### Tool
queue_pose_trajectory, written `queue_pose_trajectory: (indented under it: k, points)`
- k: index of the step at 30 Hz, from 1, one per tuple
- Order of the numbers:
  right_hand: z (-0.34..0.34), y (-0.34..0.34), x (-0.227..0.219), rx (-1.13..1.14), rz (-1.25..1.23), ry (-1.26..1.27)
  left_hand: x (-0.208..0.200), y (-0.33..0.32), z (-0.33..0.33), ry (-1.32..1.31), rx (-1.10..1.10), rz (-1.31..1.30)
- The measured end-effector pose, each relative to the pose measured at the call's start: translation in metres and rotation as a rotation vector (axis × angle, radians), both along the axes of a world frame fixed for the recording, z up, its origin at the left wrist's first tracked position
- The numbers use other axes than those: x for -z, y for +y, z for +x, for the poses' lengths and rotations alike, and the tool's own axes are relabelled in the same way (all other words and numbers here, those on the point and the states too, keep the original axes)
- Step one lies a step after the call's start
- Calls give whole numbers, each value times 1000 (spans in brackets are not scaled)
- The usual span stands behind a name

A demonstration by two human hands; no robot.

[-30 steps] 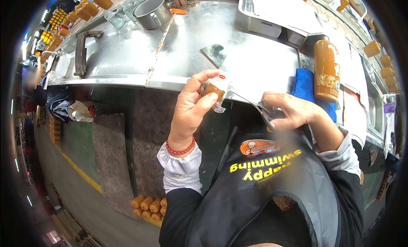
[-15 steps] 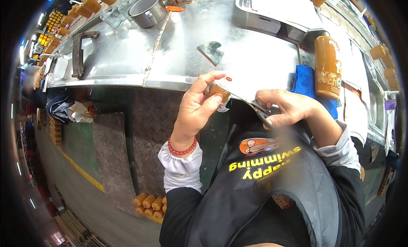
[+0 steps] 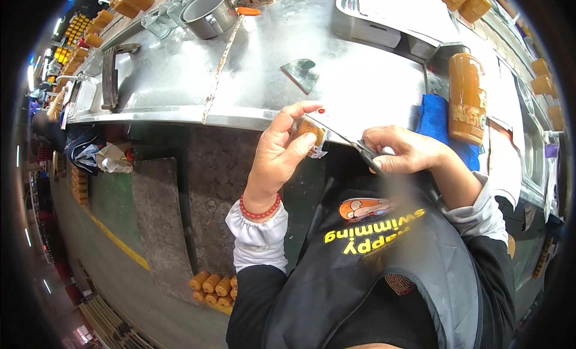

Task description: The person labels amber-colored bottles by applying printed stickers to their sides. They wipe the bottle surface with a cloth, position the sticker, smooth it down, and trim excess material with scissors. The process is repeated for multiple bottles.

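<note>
My left hand (image 3: 270,163), with a red bead bracelet at its wrist, pinches a small amber-brown piece (image 3: 311,130) between thumb and fingers. Crinkled clear film (image 3: 320,150) hangs from the piece's lower side. My right hand (image 3: 408,150) is closed on dark-handled scissors (image 3: 365,152). Their thin blades point up and left, with the tips close to the left fingertips and the piece. The handles are nearly together. A tiny red spot (image 3: 321,111) shows by the blade tips. Whether the blades touch the film, I cannot tell.
Beyond my hands runs a metal worktable (image 3: 264,61) with a flat triangular scraper (image 3: 300,75), an orange-handled tool (image 3: 249,12) and a metal pot (image 3: 209,14). At right, a large amber bottle (image 3: 467,97) lies against a blue cloth (image 3: 433,118). Amber blocks (image 3: 213,284) sit low at left.
The scissors' handles have come together and the blades have closed. My left hand still pinches the piece in nearly the same place. The view has shifted slightly.
</note>
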State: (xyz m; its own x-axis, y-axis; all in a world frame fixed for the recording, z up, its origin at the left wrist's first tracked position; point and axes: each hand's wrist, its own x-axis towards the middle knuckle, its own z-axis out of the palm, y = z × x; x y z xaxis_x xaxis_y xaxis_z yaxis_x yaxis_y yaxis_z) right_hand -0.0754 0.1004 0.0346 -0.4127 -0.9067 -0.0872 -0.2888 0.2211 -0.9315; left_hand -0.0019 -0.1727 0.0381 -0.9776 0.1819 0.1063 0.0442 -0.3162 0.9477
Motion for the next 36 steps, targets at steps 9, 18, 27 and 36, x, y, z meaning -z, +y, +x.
queue_pose_trajectory:
  k: [9, 18, 27, 36]
  points:
    - [-4, 1, -6, 68, 83, 72, 10, -6, -9, -37, -2, 90]
    - [-10, -21, 2, 469, 613, 853, 17, -15, -19, -80, -38, 278]
    - [-21, -37, -15, 435, 624, 933, 11, -5, -21, -97, 2, 325]
    - [-32, -43, -35, 503, -245, 92, -15, 34, -22, -49, 42, 147]
